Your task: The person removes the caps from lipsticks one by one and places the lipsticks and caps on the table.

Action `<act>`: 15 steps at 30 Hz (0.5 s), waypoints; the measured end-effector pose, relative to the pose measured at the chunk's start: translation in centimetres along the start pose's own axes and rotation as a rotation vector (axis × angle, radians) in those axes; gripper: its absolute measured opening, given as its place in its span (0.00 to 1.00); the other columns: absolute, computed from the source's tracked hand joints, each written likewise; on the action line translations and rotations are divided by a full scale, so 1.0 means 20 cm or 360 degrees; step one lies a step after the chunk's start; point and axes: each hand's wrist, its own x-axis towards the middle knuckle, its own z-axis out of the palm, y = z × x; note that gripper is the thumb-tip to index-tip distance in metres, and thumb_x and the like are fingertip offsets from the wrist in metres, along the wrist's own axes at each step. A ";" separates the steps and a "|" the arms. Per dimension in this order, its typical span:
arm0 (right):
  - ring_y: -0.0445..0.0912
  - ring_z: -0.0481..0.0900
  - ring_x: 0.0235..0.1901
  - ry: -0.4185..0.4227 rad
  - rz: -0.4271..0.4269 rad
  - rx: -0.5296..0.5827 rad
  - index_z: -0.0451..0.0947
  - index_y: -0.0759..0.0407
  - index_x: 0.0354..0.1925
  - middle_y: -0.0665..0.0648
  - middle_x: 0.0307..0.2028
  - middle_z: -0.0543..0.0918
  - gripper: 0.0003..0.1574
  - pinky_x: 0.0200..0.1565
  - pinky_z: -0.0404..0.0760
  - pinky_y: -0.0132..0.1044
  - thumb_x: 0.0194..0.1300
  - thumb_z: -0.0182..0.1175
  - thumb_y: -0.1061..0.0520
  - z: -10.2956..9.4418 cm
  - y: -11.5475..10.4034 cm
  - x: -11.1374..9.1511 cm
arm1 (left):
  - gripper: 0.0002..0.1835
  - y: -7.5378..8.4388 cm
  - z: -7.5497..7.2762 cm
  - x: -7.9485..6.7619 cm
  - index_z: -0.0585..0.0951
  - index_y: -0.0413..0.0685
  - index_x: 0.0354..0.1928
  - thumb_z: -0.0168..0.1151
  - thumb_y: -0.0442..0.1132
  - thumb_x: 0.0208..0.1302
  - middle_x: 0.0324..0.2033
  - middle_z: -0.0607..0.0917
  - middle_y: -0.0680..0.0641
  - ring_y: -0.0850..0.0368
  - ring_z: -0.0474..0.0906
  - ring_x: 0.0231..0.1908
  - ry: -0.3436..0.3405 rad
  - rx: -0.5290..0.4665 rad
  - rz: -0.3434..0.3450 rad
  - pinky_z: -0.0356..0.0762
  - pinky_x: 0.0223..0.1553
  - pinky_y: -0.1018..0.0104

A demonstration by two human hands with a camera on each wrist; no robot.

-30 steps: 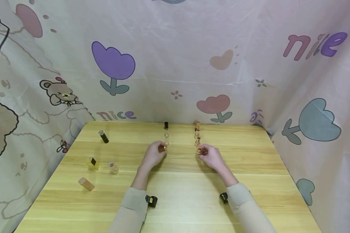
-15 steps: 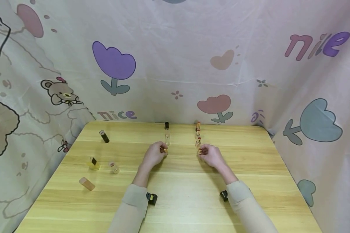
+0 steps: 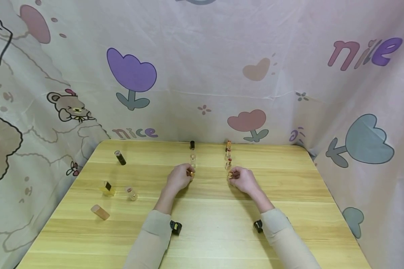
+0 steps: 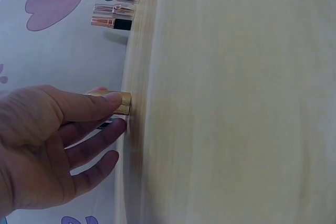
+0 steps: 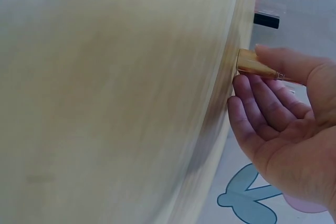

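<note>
Centrally on the table, both hands rest side by side, each at the near end of a short row of small tubes. Left hand pinches a gold cap between thumb and fingers; the left wrist view shows the thumb lying along the cap, its end standing on the wood. Right hand pinches a gold tube the same way; the right wrist view shows the thumb over the tube and the other fingers curled loosely below it.

Left row: a black piece at the far end by the curtain, clear pieces between it and the left hand. Right row: 3 upright gold tubes with red tips, the nearest just beside the right hand's tube. The rows stand well apart, with bare wood between them.

At the table's left side, well away from both hands: a black tube lying tilted, a yellowish bottle, a small clear jar just beside it, and a tan block nearer the front edge. A printed curtain encloses the table on 3 sides.
</note>
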 end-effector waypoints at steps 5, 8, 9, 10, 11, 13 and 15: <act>0.51 0.86 0.43 -0.0007 0.0004 0.0015 0.83 0.66 0.51 0.58 0.40 0.89 0.23 0.51 0.88 0.46 0.56 0.74 0.67 0.00 0.00 -0.01 | 0.14 0.00 0.00 0.00 0.86 0.50 0.48 0.73 0.30 0.61 0.39 0.88 0.52 0.54 0.83 0.41 -0.0010 0.0016 0.0001 0.83 0.44 0.52; 0.52 0.87 0.43 -0.0008 -0.0001 0.0036 0.82 0.67 0.54 0.58 0.41 0.89 0.26 0.51 0.88 0.46 0.56 0.74 0.66 0.00 -0.01 -0.01 | 0.18 0.01 -0.01 -0.01 0.86 0.49 0.52 0.74 0.29 0.61 0.42 0.88 0.51 0.53 0.83 0.44 0.0001 0.0013 0.0009 0.84 0.47 0.51; 0.52 0.87 0.44 -0.0007 -0.0001 0.0043 0.81 0.67 0.54 0.59 0.42 0.89 0.27 0.52 0.88 0.47 0.56 0.75 0.66 -0.01 -0.01 -0.01 | 0.19 0.01 -0.01 -0.01 0.85 0.49 0.54 0.74 0.29 0.61 0.43 0.88 0.51 0.52 0.83 0.45 0.0004 0.0005 0.0014 0.84 0.48 0.51; 0.53 0.87 0.45 -0.0007 0.0003 0.0057 0.81 0.67 0.55 0.60 0.43 0.89 0.27 0.53 0.87 0.47 0.57 0.75 0.66 -0.01 -0.02 -0.02 | 0.20 0.00 -0.01 -0.01 0.85 0.48 0.55 0.74 0.29 0.60 0.44 0.88 0.50 0.52 0.84 0.46 0.0008 -0.0006 0.0017 0.84 0.50 0.50; 0.54 0.87 0.46 -0.0004 0.0001 0.0065 0.80 0.67 0.57 0.61 0.45 0.89 0.28 0.54 0.87 0.48 0.57 0.75 0.66 -0.01 -0.02 -0.02 | 0.21 0.00 -0.01 -0.01 0.85 0.47 0.56 0.74 0.29 0.60 0.46 0.88 0.50 0.51 0.84 0.47 0.0016 -0.0024 0.0023 0.83 0.52 0.50; 0.57 0.86 0.50 0.0004 0.0000 0.0079 0.78 0.67 0.59 0.63 0.49 0.88 0.31 0.58 0.85 0.51 0.58 0.75 0.64 -0.02 -0.03 -0.04 | 0.21 0.00 -0.01 -0.02 0.84 0.45 0.57 0.73 0.29 0.60 0.48 0.88 0.48 0.50 0.84 0.49 0.0031 -0.0086 0.0029 0.83 0.54 0.49; 0.59 0.85 0.54 0.0021 0.0003 0.0092 0.77 0.66 0.62 0.64 0.54 0.86 0.33 0.61 0.83 0.54 0.60 0.74 0.63 -0.03 -0.04 -0.05 | 0.21 0.00 0.00 -0.03 0.83 0.44 0.57 0.73 0.30 0.62 0.50 0.87 0.47 0.49 0.85 0.49 0.0061 -0.0157 0.0021 0.83 0.55 0.48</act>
